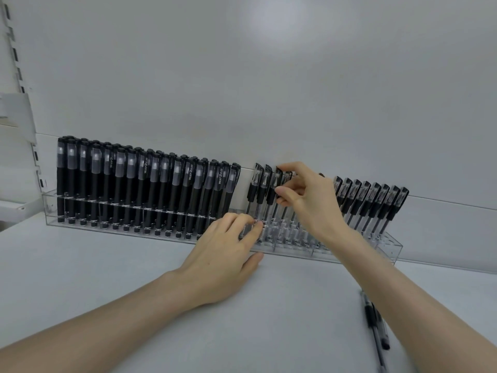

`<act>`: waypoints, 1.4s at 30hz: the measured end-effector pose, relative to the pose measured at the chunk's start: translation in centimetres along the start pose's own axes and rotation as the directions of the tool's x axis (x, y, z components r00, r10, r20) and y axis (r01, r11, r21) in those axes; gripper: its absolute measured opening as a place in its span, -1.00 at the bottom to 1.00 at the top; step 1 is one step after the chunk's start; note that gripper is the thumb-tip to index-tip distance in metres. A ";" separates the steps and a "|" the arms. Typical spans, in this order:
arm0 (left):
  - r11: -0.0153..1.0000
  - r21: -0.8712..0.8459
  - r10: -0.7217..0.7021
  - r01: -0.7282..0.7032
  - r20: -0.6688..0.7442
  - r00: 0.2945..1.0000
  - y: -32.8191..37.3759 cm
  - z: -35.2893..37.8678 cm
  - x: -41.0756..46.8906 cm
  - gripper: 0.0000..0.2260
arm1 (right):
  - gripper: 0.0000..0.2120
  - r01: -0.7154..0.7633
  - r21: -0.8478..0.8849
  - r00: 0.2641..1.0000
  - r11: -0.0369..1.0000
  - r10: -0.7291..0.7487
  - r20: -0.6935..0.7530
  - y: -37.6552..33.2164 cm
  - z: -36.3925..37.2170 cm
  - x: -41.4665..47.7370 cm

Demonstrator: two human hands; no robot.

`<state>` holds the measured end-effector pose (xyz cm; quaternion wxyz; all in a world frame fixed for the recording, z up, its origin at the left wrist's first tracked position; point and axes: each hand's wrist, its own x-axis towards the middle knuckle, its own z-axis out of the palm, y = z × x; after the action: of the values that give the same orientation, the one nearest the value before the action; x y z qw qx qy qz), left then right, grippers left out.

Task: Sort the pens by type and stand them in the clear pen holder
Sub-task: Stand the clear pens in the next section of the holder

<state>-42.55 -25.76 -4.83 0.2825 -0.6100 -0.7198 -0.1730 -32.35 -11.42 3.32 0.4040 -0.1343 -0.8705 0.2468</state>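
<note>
A long clear pen holder (391, 244) stands against the back wall. Its left part is filled with several matte black pens (150, 189) standing upright. Its right part holds several clear-barrel pens with black grips (373, 205). My right hand (309, 200) pinches one clear-barrel pen (272, 193) near its cap, upright in the holder's middle. My left hand (226, 254) rests on the shelf with its fingertips touching the holder's front and the lower barrels of the clear pens. Loose clear-barrel pens (375, 329) lie on the shelf at the lower right, partly behind my right forearm.
The white shelf surface (107, 265) runs in front of the holder. A white back wall (242, 90) rises behind it. A slotted shelf upright and bracket (18, 114) stand at the far left.
</note>
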 end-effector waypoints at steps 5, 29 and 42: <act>1.000 0.002 0.001 -0.001 0.009 1.000 0.2 -0.4 0.1 -0.52 | -0.68 0.006 -0.037 1.000 0.999 -0.007 -0.009 -0.1 0.0 -0.4; 0.900 -0.201 -0.317 0.386 0.306 0.898 18.6 -3.3 0.7 -0.57 | -0.88 0.000 -0.249 0.946 0.968 0.080 0.313 7.4 -12.6 -12.9; 0.670 -0.244 -0.535 0.702 0.497 0.683 20.9 -1.9 4.4 -0.85 | -0.68 -0.015 -0.186 0.876 0.983 0.103 0.472 8.9 -13.8 -14.8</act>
<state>-22.26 -19.32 -2.63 -0.0785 -0.3890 -0.8722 -0.2859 -12.03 -5.88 -3.30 0.1547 -0.1307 -0.9572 0.2067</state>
